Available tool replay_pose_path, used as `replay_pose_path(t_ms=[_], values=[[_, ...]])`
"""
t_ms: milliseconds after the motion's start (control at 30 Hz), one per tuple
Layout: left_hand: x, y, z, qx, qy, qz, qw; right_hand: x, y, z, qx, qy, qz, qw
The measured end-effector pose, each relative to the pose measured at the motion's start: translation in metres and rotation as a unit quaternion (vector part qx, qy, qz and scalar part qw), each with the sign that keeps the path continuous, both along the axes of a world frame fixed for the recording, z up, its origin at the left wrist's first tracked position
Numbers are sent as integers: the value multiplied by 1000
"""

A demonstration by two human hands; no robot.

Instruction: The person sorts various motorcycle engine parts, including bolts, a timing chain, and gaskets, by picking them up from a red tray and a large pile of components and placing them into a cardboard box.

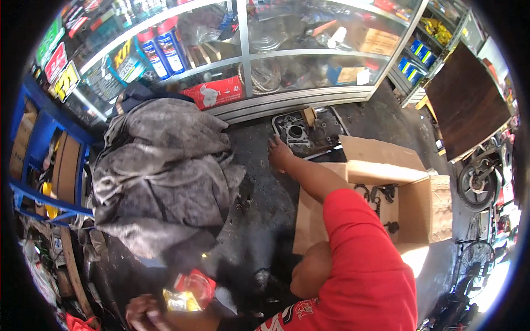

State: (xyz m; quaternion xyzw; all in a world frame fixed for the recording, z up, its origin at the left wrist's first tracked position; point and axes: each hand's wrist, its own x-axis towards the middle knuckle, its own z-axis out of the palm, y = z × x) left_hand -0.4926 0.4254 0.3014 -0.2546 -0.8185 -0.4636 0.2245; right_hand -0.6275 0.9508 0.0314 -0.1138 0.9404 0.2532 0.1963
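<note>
My right hand (280, 154) reaches forward over the dark floor. Its fingertips are at the left rim of a metal tray (340, 121); whether they touch it I cannot tell. Inside the tray lies a motorcycle engine cylinder block (295, 133) with a round bore, beside other greasy metal parts. My left hand (144, 311) is low at the left, blurred, its fingers curled; whether it holds something is unclear. Near it on the floor are a shiny yellow packet (183, 301) and a red packet (200, 285) with a clear window.
A stained grey cloth (165, 165) covers a bulky thing on my left. To my right stands an open cardboard box (414, 209) with small dark parts inside. A glass display cabinet (290, 101) runs along the front. A blue metal rack (54, 202) is at far left.
</note>
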Motion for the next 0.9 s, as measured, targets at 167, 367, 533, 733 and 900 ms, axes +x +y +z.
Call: replay_pose_path(t_ms=[167,367,533,733,900], values=[[-48,28,-26,-190,-131,-45,972,-68,35,-70,132,-10,-143,981],[-75,22,-71,-56,-243,63,966,-92,66,-90,-2,-19,-299,954],[-87,12,-76,-155,-281,29,947,-84,79,-84,12,-17,-327,945],[-89,34,-53,-224,-232,28,946,-37,139,-59,-3,-4,-373,928],[-83,-10,-92,-171,-277,45,944,2,183,-42,14,-24,-386,922]])
